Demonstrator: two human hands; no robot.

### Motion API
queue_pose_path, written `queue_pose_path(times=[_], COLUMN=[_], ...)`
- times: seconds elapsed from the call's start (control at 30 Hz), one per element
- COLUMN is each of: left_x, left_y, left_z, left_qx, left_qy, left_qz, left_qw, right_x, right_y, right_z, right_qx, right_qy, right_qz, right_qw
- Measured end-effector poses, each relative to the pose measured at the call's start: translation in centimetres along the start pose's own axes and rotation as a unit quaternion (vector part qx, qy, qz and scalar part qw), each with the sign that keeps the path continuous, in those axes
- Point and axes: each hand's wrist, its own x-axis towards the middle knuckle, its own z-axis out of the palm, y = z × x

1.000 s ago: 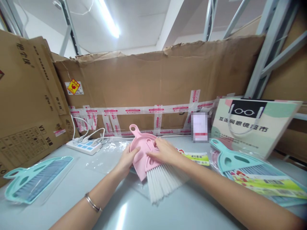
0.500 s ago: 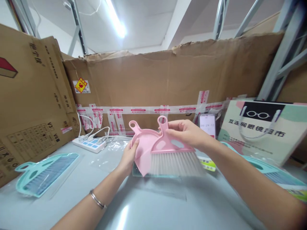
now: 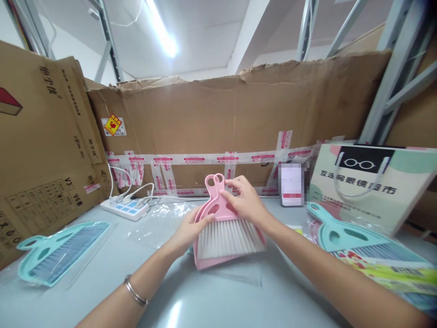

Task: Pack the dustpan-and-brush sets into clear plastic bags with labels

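Note:
A pink hand brush (image 3: pixel 228 210) with white bristles lies against the front of a pink dustpan (image 3: pixel 209 263), their ring handles nearly lined up. My left hand (image 3: pixel 191 228) grips the left side of the dustpan, its thumb over the brush's left edge. My right hand (image 3: pixel 245 199) pinches the brush at the base of its handle, fingers behind. Both pieces are held tilted above the table. Most of the dustpan is hidden behind the brush.
A wrapped turquoise dustpan set (image 3: pixel 63 253) lies at left, and more turquoise sets (image 3: pixel 358 237) at right. Behind stand a power strip (image 3: pixel 126 208), a phone (image 3: pixel 292 184), a paper bag (image 3: pixel 372 191) and a large cardboard box (image 3: pixel 205 118). Clear plastic (image 3: pixel 160 218) lies on the table.
The brush has moved left onto the dustpan, so the two now overlap with their handles together. Before, the brush stood out to the right. Both hands have come closer together.

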Motion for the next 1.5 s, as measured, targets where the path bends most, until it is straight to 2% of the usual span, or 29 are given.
queue_pose_path(times=[0.07,0.13,0.17,0.23,0.27,0.3,0.33,0.5,0.6,0.77,0.83,0.93,1.0,1.2,1.5], left_x=[-0.2,-0.3,-0.4,-0.5,-0.6,-0.6,-0.6,-0.5,-0.5,-0.4,-0.2,0.2,0.4,0.2,0.1], left_y=[-0.1,-0.1,0.0,0.4,0.5,0.6,0.7,0.6,0.4,0.6,0.7,1.0,1.2,1.0,0.9], left_z=[0.3,0.4,0.5,0.5,0.6,0.6,0.6,0.5,0.4,-0.1,-0.2,-0.2,-0.2,-0.9,-0.7], left_qx=[0.003,0.012,0.019,0.036,0.044,0.050,0.055,0.064,0.066,0.071,0.085,0.088,0.070,0.035,0.034], left_qy=[-0.010,-0.029,-0.040,-0.063,-0.074,-0.081,-0.085,-0.070,-0.076,-0.082,-0.053,0.028,0.062,0.068,0.073], left_qz=[-0.009,-0.016,-0.016,-0.011,-0.008,-0.006,-0.007,-0.021,-0.023,-0.025,-0.007,0.037,0.039,0.012,0.001], left_qw=[1.000,0.999,0.999,0.997,0.996,0.995,0.995,0.995,0.995,0.994,0.995,0.995,0.995,0.997,0.997], right_x=[0.2,0.4,0.5,0.6,0.6,0.6,0.6,0.4,0.3,0.2,-0.1,-0.8,-1.3,-1.8,-1.8], right_y=[0.3,0.6,0.8,1.1,1.3,1.4,1.4,1.4,1.3,1.2,0.8,0.1,-0.4,-0.6,0.2], right_z=[-0.2,-0.7,-0.9,-1.4,-1.5,-1.6,-1.6,-0.8,-0.5,-0.4,-0.2,0.4,0.9,1.5,2.4], right_qx=[0.025,0.098,0.146,0.238,0.270,0.289,0.297,0.239,0.216,0.233,0.255,0.280,0.280,0.304,0.223], right_qy=[-0.017,-0.100,-0.166,-0.293,-0.327,-0.335,-0.324,-0.251,-0.226,-0.223,-0.227,-0.242,-0.249,-0.285,-0.214], right_qz=[0.040,0.111,0.148,0.203,0.218,0.227,0.234,0.232,0.234,0.245,0.247,0.247,0.244,0.249,0.241], right_qw=[0.999,0.984,0.964,0.904,0.879,0.868,0.867,0.909,0.921,0.914,0.907,0.896,0.895,0.874,0.920])
